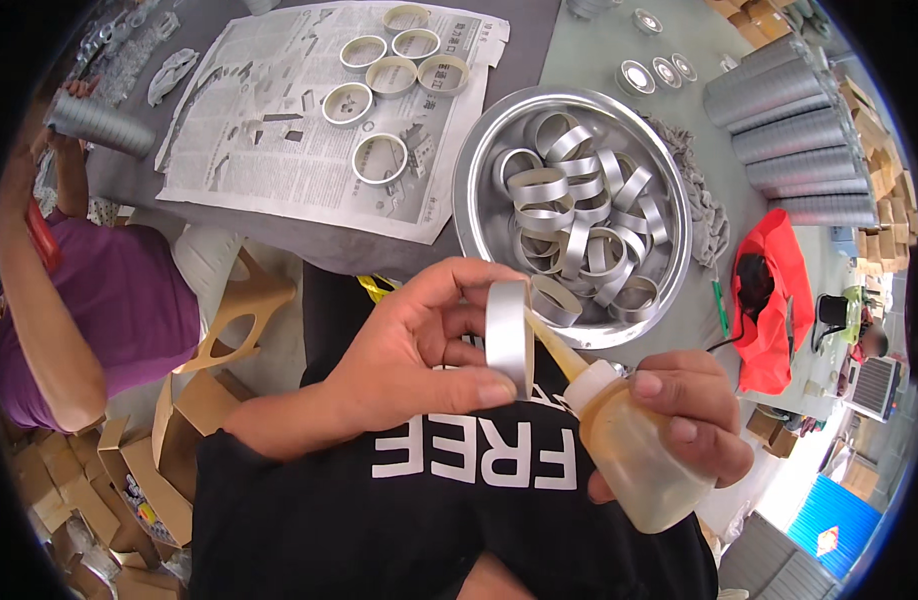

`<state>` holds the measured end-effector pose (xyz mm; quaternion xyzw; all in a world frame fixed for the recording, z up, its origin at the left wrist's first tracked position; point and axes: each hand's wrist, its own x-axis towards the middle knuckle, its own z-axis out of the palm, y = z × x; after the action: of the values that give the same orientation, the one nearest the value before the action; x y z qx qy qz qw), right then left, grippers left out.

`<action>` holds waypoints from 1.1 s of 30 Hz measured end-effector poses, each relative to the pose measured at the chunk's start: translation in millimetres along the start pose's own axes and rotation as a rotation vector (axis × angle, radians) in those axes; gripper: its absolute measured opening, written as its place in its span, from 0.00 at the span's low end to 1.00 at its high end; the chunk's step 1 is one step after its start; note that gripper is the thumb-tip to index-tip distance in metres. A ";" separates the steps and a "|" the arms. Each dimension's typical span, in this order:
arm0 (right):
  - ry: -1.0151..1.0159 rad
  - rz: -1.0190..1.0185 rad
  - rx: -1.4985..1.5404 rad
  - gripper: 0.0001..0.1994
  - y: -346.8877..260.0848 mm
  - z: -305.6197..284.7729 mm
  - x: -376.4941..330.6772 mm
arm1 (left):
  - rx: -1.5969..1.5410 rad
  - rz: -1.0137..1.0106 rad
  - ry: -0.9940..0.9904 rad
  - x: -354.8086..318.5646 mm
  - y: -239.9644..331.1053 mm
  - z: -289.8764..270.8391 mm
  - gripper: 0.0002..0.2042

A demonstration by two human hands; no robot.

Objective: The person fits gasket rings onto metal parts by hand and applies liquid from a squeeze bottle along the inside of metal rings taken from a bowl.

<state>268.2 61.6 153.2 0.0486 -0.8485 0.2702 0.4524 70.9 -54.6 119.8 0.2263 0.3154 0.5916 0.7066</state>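
Between the thumb and fingers of my left hand (419, 340) is a silver metal ring (507, 340), held upright on its edge. My right hand (694, 420) grips a translucent squeeze bottle (644, 465) with a white collar and a long yellowish nozzle (557, 348). The bottle tilts up to the left, and its nozzle tip is at the open side of the ring; whether it touches the inside wall I cannot tell. Just beyond my hands, a round metal basin (469, 190) holds many loose silver rings (579, 245).
Several rings (379, 158) stand on a newspaper sheet (249, 140) at the far left. Stacked silver cylinders (789, 130), a red bag (769, 330) and a grey cloth (699, 190) lie right of the basin. At left, a person in purple (119, 300) holds a ribbed silver stack (104, 125).
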 end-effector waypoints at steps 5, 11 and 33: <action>-0.086 0.149 0.107 0.39 -3.8 -14.3 -5.0 | 0.409 0.277 0.005 0.6 -1.9 -2.0 0.38; 0.086 0.310 0.447 0.37 11.0 -18.6 -17.1 | 0.978 0.593 -0.076 5.4 9.5 -1.6 0.27; 0.967 1.020 1.080 0.25 58.8 -30.5 -63.0 | 1.768 0.133 0.782 8.9 24.3 -113.7 0.27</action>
<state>308.5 116.7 92.4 -0.2482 -0.2394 0.7936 0.5013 -26.2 -47.2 55.6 0.4807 0.8457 0.2130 0.0914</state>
